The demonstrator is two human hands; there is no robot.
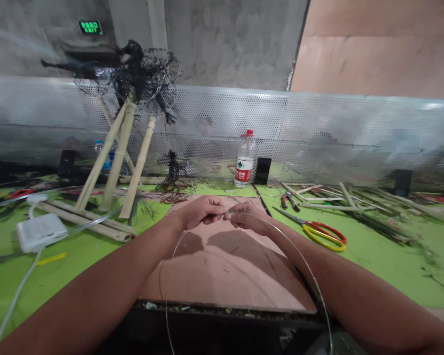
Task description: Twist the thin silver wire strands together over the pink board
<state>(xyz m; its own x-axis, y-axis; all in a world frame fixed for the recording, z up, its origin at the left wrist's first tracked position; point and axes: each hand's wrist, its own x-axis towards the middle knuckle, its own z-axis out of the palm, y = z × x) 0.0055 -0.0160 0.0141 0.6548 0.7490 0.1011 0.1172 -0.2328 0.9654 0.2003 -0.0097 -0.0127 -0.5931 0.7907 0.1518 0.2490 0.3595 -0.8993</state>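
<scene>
My left hand and my right hand meet above a brown board in the middle of the green table. Both are closed in a pinch on a thin metal wire. The wire bends in a large loop that runs from my fingers down over both forearms toward the table's front edge. The pinch points almost touch at the top of the loop.
Yellow-and-red scissors and small pliers lie to the right. A water bottle stands at the back by a perforated metal screen. A bamboo frame with dark wire tangles stands left, near a white power adapter. Bamboo strips litter the right.
</scene>
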